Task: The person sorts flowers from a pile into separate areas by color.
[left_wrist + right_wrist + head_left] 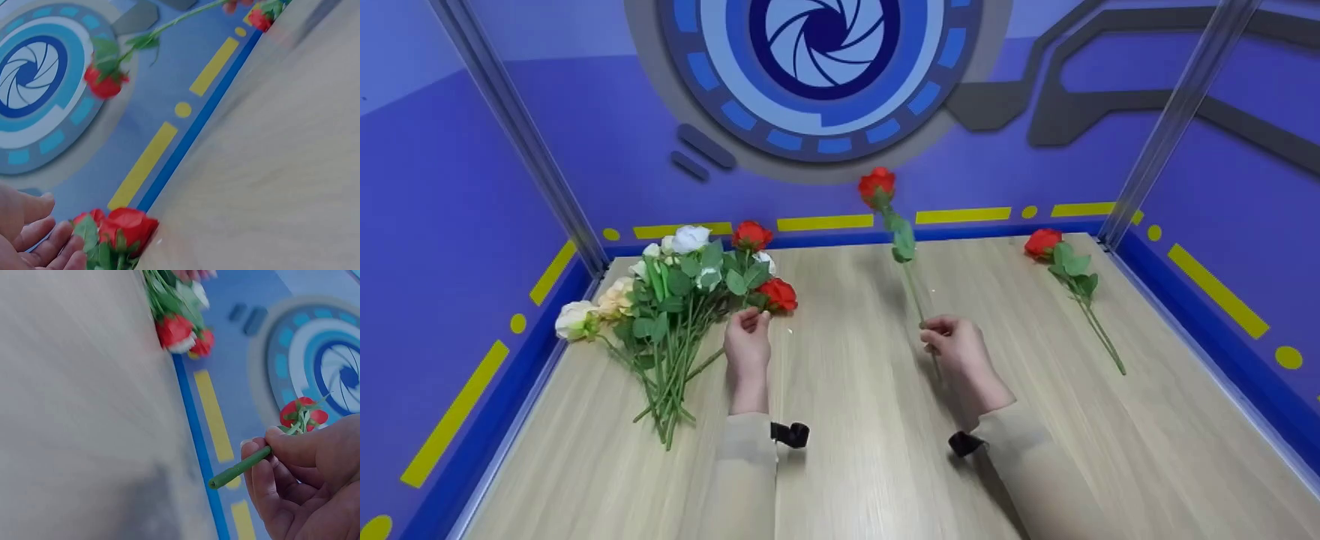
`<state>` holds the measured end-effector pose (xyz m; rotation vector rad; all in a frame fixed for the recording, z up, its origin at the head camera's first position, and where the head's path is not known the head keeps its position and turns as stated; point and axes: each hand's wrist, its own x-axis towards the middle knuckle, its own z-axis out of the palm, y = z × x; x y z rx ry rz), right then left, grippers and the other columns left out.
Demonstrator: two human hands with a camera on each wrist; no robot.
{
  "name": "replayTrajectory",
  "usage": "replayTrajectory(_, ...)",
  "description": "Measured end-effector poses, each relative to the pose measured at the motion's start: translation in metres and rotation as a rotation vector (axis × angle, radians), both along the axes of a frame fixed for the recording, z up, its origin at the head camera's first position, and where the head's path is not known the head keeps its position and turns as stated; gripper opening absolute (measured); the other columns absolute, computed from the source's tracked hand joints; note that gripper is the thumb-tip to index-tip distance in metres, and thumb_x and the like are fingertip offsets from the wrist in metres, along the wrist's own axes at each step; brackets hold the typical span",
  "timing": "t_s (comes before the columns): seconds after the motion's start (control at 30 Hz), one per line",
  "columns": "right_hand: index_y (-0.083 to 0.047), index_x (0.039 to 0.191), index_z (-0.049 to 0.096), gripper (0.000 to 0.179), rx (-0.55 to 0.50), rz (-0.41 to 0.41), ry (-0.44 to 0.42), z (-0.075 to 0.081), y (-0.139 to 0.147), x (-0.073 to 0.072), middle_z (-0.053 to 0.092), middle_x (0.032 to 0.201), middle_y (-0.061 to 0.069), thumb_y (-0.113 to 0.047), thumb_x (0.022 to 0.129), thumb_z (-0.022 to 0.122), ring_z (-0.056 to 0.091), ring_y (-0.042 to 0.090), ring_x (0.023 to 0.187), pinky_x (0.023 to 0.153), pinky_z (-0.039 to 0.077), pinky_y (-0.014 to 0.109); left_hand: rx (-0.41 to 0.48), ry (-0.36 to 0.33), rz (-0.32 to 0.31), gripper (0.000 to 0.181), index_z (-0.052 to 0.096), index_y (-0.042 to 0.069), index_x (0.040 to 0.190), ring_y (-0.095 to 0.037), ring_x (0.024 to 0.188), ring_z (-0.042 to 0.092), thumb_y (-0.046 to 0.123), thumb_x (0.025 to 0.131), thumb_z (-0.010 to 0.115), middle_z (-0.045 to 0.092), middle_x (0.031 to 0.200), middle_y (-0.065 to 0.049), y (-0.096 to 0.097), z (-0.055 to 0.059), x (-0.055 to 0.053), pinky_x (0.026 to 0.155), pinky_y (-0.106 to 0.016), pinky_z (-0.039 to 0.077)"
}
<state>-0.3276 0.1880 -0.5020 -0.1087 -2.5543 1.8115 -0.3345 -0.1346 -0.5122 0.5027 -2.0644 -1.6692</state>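
My right hand (958,346) pinches the lower stem of a red rose (877,187), whose bloom points up and away toward the back wall. In the right wrist view, the cut end of its green stem (242,467) sticks out past the thumb and fingers. My left hand (747,352) holds nothing, its fingers loosely bent beside a bunch of flowers. Close to those fingertips is a red rose (778,295) of the bunch, also seen as a red bloom (128,228) in the left wrist view. White roses (691,239) and peach blooms (616,297) lie in the same bunch, stems crossing toward me.
Another red rose (1043,244) lies alone at the right of the wooden table (840,465), its stem toward me. Blue and purple panels (585,150) wall in the back and both sides. Black straps (790,435) circle the wrists.
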Motion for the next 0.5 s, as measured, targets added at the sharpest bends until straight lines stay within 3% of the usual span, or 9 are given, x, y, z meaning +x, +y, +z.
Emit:
replayTrajectory(0.1,0.009,0.114,0.07,0.02,0.052,-0.029,0.021,0.003,0.02,-0.006,0.069,0.088,0.006,-0.002,0.098,0.066,0.064,0.005,0.068,0.063,0.052,0.018,-0.133,-0.111,0.022,0.035,0.058,-0.005,0.128,-0.041,0.119,0.059,0.016,0.101,0.066,0.062,0.124,-0.026,-0.01,-0.002,0.003,0.101,-0.051,0.049)
replayTrajectory(0.2,0.01,0.116,0.069,0.023,0.041,-0.066,0.023,0.005,0.039,-0.01,0.068,0.088,0.005,-0.002,0.098,0.066,0.064,0.004,0.068,0.064,0.053,0.017,-0.324,-0.278,-0.005,0.043,0.052,-0.005,0.133,-0.047,0.124,0.055,0.021,0.101,0.065,0.057,0.13,-0.029,-0.018,-0.004,0.007,0.102,-0.057,0.046)
replayTrajectory(0.3,0.012,0.119,0.067,0.025,0.017,-0.112,0.016,0.007,0.059,-0.012,0.067,0.088,0.002,-0.002,0.098,0.066,0.063,0.004,0.068,0.066,0.055,0.018,-0.443,-0.371,-0.045,0.05,0.048,-0.012,0.133,-0.056,0.122,0.055,0.021,0.1,0.066,0.054,0.13,-0.037,-0.023,-0.007,0.01,0.101,-0.061,0.047)
replayTrajectory(0.37,0.012,0.12,0.067,0.026,0.021,-0.145,0.012,0.008,0.072,-0.012,0.067,0.088,0.002,-0.002,0.098,0.066,0.063,0.003,0.067,0.066,0.056,0.018,-0.464,-0.393,-0.07,0.05,0.047,-0.015,0.132,-0.058,0.12,0.055,0.019,0.1,0.065,0.053,0.128,-0.039,-0.025,-0.009,0.012,0.1,-0.062,0.048)
replayTrajectory(0.5,0.01,0.122,0.068,0.028,0.13,-0.197,0.015,0.01,0.101,-0.013,0.072,0.092,0.007,-0.005,0.099,0.065,0.063,0.0,0.066,0.064,0.054,0.015,-0.353,-0.37,-0.137,0.041,0.049,-0.015,0.132,-0.054,0.124,0.055,0.011,0.102,0.058,0.057,0.129,-0.038,-0.029,-0.012,0.016,0.106,-0.06,0.047)
